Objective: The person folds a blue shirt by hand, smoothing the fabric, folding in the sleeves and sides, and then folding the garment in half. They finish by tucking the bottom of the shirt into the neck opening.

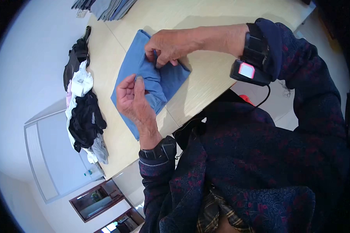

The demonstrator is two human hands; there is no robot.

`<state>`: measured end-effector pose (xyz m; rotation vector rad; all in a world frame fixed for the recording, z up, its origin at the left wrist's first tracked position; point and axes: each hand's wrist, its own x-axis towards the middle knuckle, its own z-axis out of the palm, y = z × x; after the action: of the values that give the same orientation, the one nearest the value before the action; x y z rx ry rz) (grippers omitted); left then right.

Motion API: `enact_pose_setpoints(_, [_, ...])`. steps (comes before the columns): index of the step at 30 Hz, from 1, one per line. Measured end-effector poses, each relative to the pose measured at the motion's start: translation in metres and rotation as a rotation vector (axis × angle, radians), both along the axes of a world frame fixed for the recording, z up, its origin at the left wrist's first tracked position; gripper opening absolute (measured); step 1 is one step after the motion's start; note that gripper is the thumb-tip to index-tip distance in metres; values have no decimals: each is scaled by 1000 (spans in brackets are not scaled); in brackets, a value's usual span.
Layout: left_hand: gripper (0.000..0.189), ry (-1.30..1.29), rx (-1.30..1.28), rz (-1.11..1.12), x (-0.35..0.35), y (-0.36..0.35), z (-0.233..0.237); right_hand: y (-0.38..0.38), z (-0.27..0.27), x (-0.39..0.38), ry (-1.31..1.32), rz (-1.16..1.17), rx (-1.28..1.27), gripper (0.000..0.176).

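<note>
A blue cloth (134, 64) lies partly folded on a light wooden table (206, 83). My right hand (169, 46) pinches a bunched fold near the cloth's middle, fingers closed on the fabric. My left hand (131, 99) holds the same fold a little lower, thumb on top of the cloth. The two hands are close together, a few centimetres apart. Both wrists carry black straps, and the right one bears a small device (246, 70) with a lit square.
A heap of black and white garments (83, 112) lies along the table's left edge. A stack of folded grey and blue cloths (105, 7) sits at the far end. My dark patterned jacket (268, 155) fills the lower right.
</note>
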<state>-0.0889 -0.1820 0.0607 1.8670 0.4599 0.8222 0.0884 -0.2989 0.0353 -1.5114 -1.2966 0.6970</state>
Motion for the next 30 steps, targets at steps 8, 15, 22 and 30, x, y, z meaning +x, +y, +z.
enact_pose_setpoints(8, [21,-36,-92,-13,3,4,1,-2,-3,-16,-470,-154,234,15])
enact_pose_setpoints(15, [23,-30,-110,-47,5,5,0,10,-15,-18,-555,-206,327,12])
enact_pose_setpoints(22, [20,-41,-102,-60,4,5,0,3,-1,-15,-375,-126,100,13])
enact_pose_setpoints(30, [21,-30,-98,-52,5,0,4,3,-6,-24,-207,-53,209,13])
